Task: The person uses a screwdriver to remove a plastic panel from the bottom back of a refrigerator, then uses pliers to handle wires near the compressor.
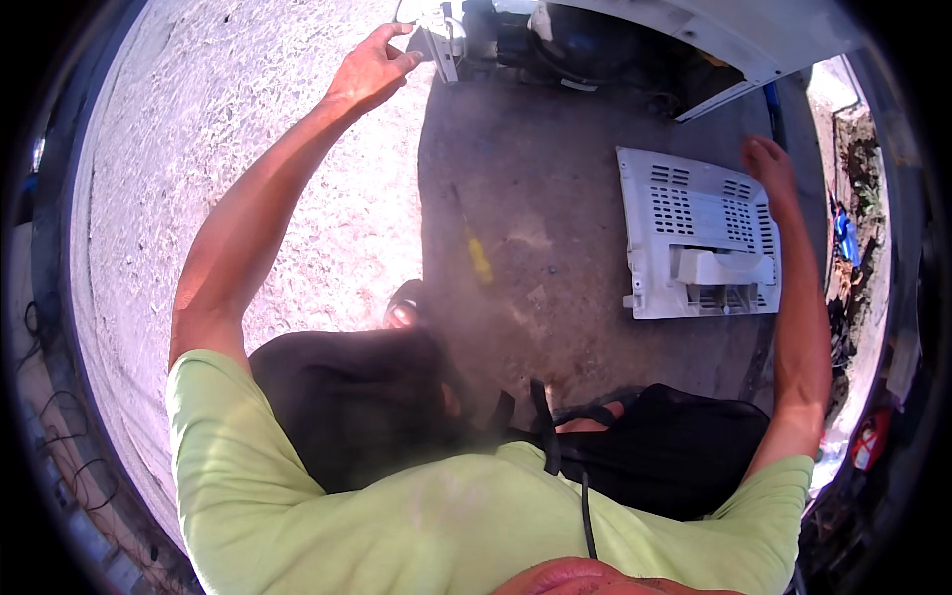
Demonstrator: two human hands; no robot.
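Observation:
A white appliance housing stands at the top, its lower part uncovered, with dark machinery inside. My left hand is at its near left corner, thumb and fingers apart and nothing visible in the grasp; contact with the edge is unclear. My right hand is beside the upper right corner of a white vented panel. Its fingers look bent, but their tips are dim, and I cannot tell if they touch anything. The panel, with slots and a boxy tray shape, is on the ground, partly behind my right forearm.
A yellow-handled tool, perhaps a screwdriver, lies on the shaded concrete between my legs and the appliance. Sunlit rough pavement spreads to the left. Debris and a blue item lie along the right edge. Dark cables run at far left.

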